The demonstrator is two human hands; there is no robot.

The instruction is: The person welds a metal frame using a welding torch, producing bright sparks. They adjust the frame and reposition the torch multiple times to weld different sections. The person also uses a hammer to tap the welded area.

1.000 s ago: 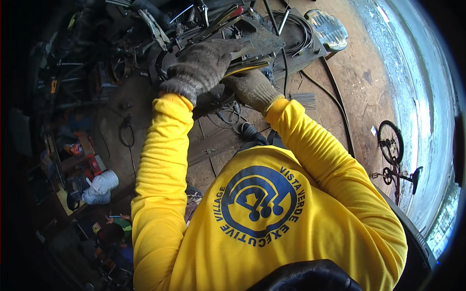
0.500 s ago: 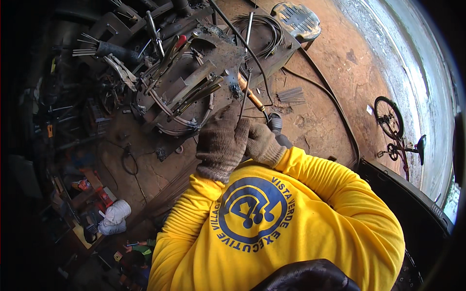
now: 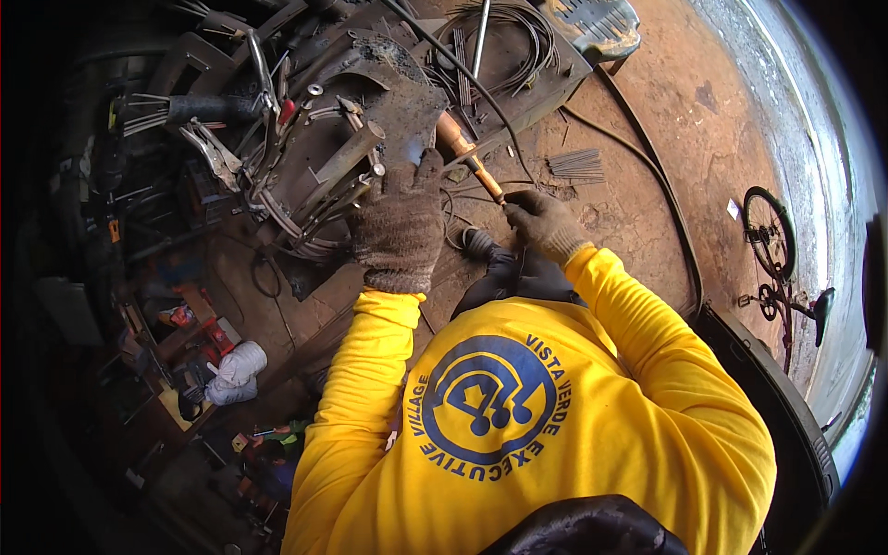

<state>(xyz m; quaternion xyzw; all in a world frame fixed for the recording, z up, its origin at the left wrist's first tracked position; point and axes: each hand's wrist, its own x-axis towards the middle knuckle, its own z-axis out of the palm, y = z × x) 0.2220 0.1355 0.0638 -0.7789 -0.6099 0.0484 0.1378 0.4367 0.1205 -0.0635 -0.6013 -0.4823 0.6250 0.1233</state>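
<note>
My left hand [image 3: 400,227], in a brown knit glove, lies palm down at the near edge of a cluttered steel workpiece [image 3: 398,97]. Its thumb stands apart from the fingers, close to a short metal tube [image 3: 347,157] and several clamps. My right hand [image 3: 548,225], gloved alike, is to the right with fingers curled at the lower end of a copper-coloured rod-shaped tool [image 3: 470,157]. That tool slants over the bench edge, and its tip meets my fingertips. Locking pliers [image 3: 265,79] and bent rods [image 3: 277,211] crowd the left of the workpiece.
Coiled wire [image 3: 523,46] lies on the bench beside a plastic stool [image 3: 599,26]. Thin rods [image 3: 575,166] are on the brown floor, and a long cable [image 3: 661,176] crosses it. A bicycle [image 3: 772,250] lies at the right; a white bundle [image 3: 239,368] is at the lower left.
My hands, close together before, have parted. The left moved slightly up and onto the clutter; the right moved right and up to the copper-coloured tool's end. The view shifted a little.
</note>
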